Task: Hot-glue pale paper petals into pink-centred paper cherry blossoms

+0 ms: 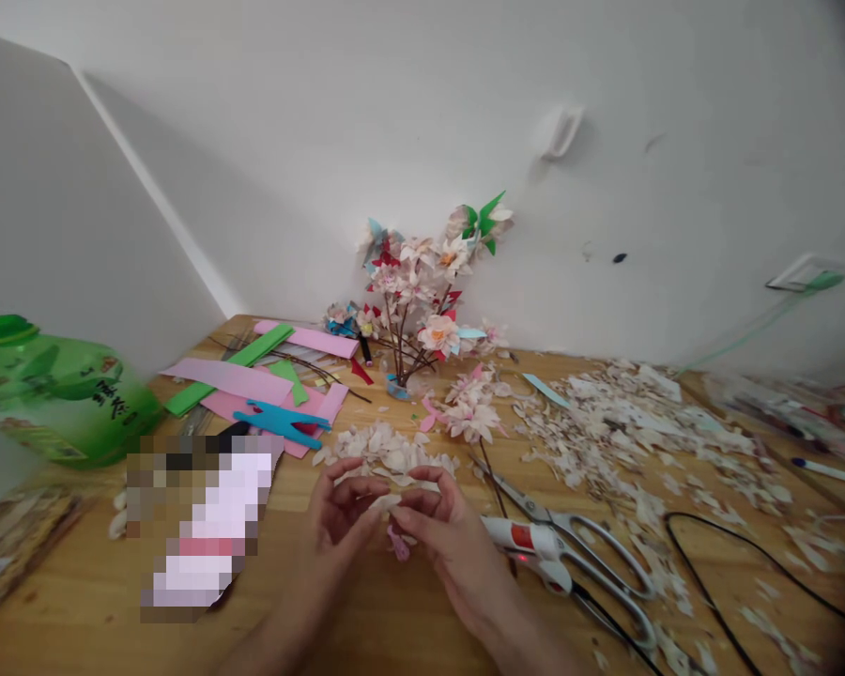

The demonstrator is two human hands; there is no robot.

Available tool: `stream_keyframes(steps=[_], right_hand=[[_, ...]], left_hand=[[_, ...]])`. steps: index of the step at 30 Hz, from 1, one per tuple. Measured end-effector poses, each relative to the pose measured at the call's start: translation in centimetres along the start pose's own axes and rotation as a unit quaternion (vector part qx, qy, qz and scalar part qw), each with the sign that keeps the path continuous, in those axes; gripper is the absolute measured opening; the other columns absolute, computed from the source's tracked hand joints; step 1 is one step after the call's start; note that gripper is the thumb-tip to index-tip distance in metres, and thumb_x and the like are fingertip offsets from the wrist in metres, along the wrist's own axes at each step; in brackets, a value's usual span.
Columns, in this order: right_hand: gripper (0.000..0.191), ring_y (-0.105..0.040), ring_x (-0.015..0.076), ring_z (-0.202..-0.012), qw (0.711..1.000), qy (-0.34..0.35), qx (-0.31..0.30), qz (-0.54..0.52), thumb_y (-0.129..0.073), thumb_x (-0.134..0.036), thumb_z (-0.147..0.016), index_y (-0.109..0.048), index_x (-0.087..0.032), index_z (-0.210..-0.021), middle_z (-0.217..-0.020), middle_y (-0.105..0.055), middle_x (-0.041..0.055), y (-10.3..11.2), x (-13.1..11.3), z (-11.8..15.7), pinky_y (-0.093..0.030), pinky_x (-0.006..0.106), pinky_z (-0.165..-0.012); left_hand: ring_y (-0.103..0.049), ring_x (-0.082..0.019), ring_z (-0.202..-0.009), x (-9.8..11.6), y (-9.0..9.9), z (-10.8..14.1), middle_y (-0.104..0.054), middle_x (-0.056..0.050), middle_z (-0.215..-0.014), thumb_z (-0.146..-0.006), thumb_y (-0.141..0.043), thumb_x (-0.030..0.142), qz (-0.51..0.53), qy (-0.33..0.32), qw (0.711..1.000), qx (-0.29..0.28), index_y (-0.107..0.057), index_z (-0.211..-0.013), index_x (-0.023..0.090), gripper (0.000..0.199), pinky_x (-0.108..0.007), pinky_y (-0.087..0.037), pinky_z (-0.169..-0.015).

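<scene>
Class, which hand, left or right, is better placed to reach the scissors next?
Right, probably: the right hand is nearer the scissors and glue gun, while the left hand sits farther off, beyond the pink paper piece between them.

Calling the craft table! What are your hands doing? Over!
Left hand and right hand together, holding pale paper petals. Small pink paper piece at the fingers. Glue gun and scissors beside right hand.

The small paper piece [398,543] is pink, and the paper petals [387,451] are cream with soft pink. The bottle [60,394] is green with dark writing, and the table [91,610] is yellow-brown.
</scene>
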State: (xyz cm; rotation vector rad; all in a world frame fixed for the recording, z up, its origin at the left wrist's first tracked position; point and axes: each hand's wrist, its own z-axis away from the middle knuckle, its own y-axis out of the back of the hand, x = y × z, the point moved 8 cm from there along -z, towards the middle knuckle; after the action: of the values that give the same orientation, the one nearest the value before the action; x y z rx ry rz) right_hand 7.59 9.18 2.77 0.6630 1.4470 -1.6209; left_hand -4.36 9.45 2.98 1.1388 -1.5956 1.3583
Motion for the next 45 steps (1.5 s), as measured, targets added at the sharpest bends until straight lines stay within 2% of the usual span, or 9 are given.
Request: stream_keyframes(steps=[10,14,16,20,24,32,41,43,45], right_hand=[[0.044,-0.049,0.0096,-0.041,0.998,0.033,0.021,0.053,-0.077,-0.027,-0.057,-0.043,-0.025,-0.084,-0.063,-0.062,-0.0079,0.4,0.1,-0.2,-0.035,0.023,-0.042],[0.030,-0.054,0.0137,-0.050,0.965,0.102,0.008,0.240,-0.066,-0.019,-0.067,-0.044,-0.026,-0.086,-0.067,-0.061,-0.0053,0.2,-1.2,0.3,-0.041,0.028,-0.052],[0.025,-0.059,0.0180,-0.065,0.886,0.164,-0.047,0.432,-0.057,-0.009,-0.071,-0.048,-0.025,-0.089,-0.072,-0.063,-0.0016,-1.0,-2.2,0.7,-0.043,0.031,-0.063],[0.035,-0.057,0.0212,-0.076,0.656,0.209,-0.187,0.701,-0.050,-0.001,-0.073,-0.053,-0.021,-0.101,-0.080,-0.064,0.0044,-3.0,-1.6,1.0,-0.040,0.029,-0.064],[0.035,-0.056,0.0179,-0.071,0.552,0.215,-0.243,0.768,-0.049,-0.002,-0.078,-0.051,-0.018,-0.108,-0.077,-0.064,0.0031,-3.2,-0.4,0.9,-0.038,0.024,-0.060],[0.029,-0.056,0.0175,-0.076,0.539,0.262,-0.226,0.768,-0.051,-0.007,-0.085,-0.050,-0.017,-0.112,-0.078,-0.067,0.0005,-2.9,0.2,1.2,-0.041,0.024,-0.065],[0.022,-0.058,0.0229,-0.078,0.420,0.304,-0.250,0.818,-0.058,-0.011,-0.079,-0.056,-0.015,-0.100,-0.076,-0.069,0.0049,-6.8,1.2,4.3,-0.047,0.032,-0.068],[0.022,-0.058,0.0238,-0.077,0.419,0.295,-0.264,0.817,-0.057,-0.010,-0.076,-0.057,-0.016,-0.097,-0.077,-0.067,0.0058,-7.2,1.0,5.0,-0.048,0.033,-0.068],[0.023,-0.059,0.0240,-0.077,0.470,0.287,-0.257,0.794,-0.054,-0.007,-0.077,-0.056,-0.016,-0.098,-0.080,-0.067,0.0067,-6.7,0.0,5.3,-0.048,0.035,-0.069]], left_hand=[[-0.065,-0.016,-0.058,-0.3,-0.1,-0.4,-0.069,0.002,-0.062,-0.055,-0.078,0.026,0.073,0.130,0.988,0.052,-0.043,-0.101,0.020,0.058,-0.028,-0.050,-0.060],[-0.065,-0.012,-0.063,-0.3,1.0,-0.6,-0.070,0.003,-0.065,-0.059,-0.077,0.022,0.101,0.144,0.980,0.095,-0.043,-0.110,0.019,0.061,-0.023,-0.049,-0.066],[-0.066,-0.010,-0.065,-0.3,1.6,-0.8,-0.070,0.003,-0.067,-0.060,-0.076,0.020,0.127,0.139,0.976,0.108,-0.044,-0.111,0.020,0.060,-0.021,-0.049,-0.068],[-0.066,-0.010,-0.067,-0.3,2.0,-1.1,-0.071,0.001,-0.070,-0.061,-0.075,0.018,0.151,0.131,0.973,0.119,-0.047,-0.112,0.020,0.059,-0.020,-0.051,-0.069],[-0.066,-0.010,-0.068,-0.2,1.9,-1.0,-0.070,0.000,-0.071,-0.060,-0.076,0.016,0.152,0.141,0.970,0.123,-0.047,-0.111,0.019,0.058,-0.019,-0.051,-0.068],[-0.065,-0.009,-0.068,-0.3,1.7,-0.8,-0.071,0.000,-0.070,-0.062,-0.075,0.014,0.171,0.150,0.968,0.103,-0.047,-0.110,0.019,0.056,-0.019,-0.052,-0.068],[-0.065,-0.007,-0.067,0.6,3.0,-1.7,-0.070,0.002,-0.069,-0.061,-0.075,0.013,0.161,0.115,0.970,0.137,-0.049,-0.109,0.020,0.055,-0.016,-0.052,-0.067],[-0.065,-0.008,-0.066,1.1,3.6,-1.9,-0.069,0.002,-0.067,-0.059,-0.076,0.013,0.166,0.103,0.968,0.160,-0.051,-0.106,0.019,0.054,-0.015,-0.053,-0.066],[-0.065,-0.008,-0.063,1.3,3.9,-2.1,-0.069,0.003,-0.065,-0.055,-0.078,0.013,0.172,0.100,0.964,0.175,-0.053,-0.101,0.018,0.053,-0.014,-0.053,-0.063]])
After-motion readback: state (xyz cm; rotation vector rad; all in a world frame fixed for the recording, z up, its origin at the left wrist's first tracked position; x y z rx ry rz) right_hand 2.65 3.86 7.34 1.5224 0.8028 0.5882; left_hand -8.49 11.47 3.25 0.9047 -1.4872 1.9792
